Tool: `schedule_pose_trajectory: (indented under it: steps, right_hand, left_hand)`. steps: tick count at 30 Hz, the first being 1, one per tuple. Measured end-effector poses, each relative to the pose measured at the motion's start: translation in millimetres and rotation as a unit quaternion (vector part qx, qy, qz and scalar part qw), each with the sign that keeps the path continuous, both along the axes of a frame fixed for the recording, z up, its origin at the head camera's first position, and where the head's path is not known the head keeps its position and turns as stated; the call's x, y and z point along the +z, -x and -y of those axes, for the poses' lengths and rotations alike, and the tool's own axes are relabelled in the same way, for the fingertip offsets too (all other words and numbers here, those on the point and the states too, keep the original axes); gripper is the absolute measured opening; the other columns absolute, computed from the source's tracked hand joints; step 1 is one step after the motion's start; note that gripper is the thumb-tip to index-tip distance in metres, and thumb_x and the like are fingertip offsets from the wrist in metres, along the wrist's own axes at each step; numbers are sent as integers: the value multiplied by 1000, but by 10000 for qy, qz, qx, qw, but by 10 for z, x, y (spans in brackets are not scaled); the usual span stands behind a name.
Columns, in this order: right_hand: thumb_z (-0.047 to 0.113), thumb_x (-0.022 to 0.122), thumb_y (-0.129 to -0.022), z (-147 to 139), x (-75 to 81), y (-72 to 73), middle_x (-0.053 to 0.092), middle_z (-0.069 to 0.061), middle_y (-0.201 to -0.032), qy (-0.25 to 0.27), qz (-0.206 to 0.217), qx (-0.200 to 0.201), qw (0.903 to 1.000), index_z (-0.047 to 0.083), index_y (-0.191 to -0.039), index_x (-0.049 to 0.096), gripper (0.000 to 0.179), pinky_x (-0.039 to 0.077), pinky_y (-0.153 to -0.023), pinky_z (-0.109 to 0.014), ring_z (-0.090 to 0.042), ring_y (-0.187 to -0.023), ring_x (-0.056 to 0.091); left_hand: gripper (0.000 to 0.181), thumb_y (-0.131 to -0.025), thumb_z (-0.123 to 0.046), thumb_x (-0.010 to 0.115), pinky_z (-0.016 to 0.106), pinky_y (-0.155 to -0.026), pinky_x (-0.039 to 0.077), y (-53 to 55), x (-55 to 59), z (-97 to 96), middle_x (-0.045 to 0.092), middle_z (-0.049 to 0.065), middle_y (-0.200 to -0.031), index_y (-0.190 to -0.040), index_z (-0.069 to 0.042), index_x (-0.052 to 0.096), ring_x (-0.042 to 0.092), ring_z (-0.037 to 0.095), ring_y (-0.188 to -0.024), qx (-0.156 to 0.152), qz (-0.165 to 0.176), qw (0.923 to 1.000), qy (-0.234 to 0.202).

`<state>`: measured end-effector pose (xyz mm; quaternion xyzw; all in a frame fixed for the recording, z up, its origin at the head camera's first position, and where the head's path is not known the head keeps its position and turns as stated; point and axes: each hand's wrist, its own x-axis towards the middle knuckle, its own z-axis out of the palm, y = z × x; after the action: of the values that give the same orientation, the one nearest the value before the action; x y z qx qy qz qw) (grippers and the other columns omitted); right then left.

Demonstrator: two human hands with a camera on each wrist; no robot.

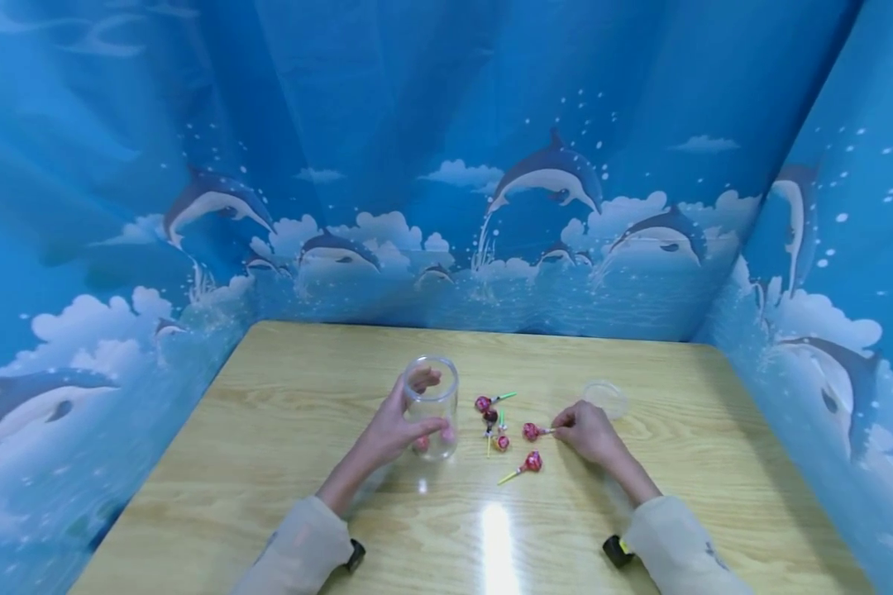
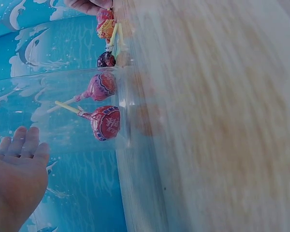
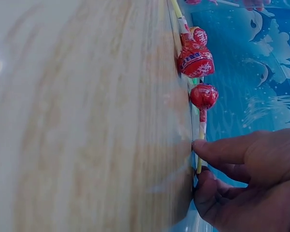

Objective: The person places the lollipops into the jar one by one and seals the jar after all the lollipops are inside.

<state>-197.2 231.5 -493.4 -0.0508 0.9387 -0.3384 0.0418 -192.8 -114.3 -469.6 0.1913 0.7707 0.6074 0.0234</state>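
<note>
A clear jar (image 1: 449,405) stands upright on the table, and my left hand (image 1: 387,431) holds it from the left, thumb in front and fingers behind. Inside lie a red lollipop (image 2: 106,123) and a pink one (image 2: 102,87), both at the bottom. My right hand (image 1: 588,431) pinches the pale yellow stick of a red lollipop (image 3: 204,96) between thumb and fingers, low over the tabletop. Between the hands are more lollipops: one red (image 1: 532,461) nearest me, and a small cluster with a dark one (image 1: 490,416), a pinkish-red one (image 1: 483,403) and a yellow-red one (image 1: 501,444).
A clear round lid (image 1: 612,400) lies flat just beyond my right hand. The wooden table (image 1: 305,364) ends at the back and sides against blue curtains (image 1: 417,83) printed with dolphins.
</note>
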Motion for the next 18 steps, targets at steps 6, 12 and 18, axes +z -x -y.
schedule_pose_trajectory:
  steps: [6, 12, 18]
  right_hand:
    - [6, 70, -96, -73, 29, -74, 70, -6, -87, 1129, 630, -431, 9907, -1, -100, 77, 11, 49, -61, -26, -14, -73, 56]
    - [6, 62, -103, -193, 29, -105, 67, -10, -86, 2955, 1259, -689, 9445, -13, -117, 67, 24, 53, -60, -23, -12, -71, 59]
    - [7, 61, -104, -244, 128, -172, 68, -9, -93, 3937, 1376, -761, 9057, -18, -125, 59, 33, 56, -66, -21, -10, -77, 60]
  left_hand:
    - [88, -81, -19, 89, 71, -114, 30, 0, 3, 7, 52, 10, -151, -153, -10, 40, 44, 38, -142, 1, 13, 10000, 48]
    - [89, -81, -19, 89, 71, -114, 30, 6, 4, 11, 52, 10, -151, -154, -10, 39, 43, 37, -143, 5, 27, 10000, 39]
    - [88, -80, -18, 89, 70, -115, 30, -1, 7, 12, 52, 10, -150, -153, -11, 40, 44, 37, -142, 17, 46, 10000, 14]
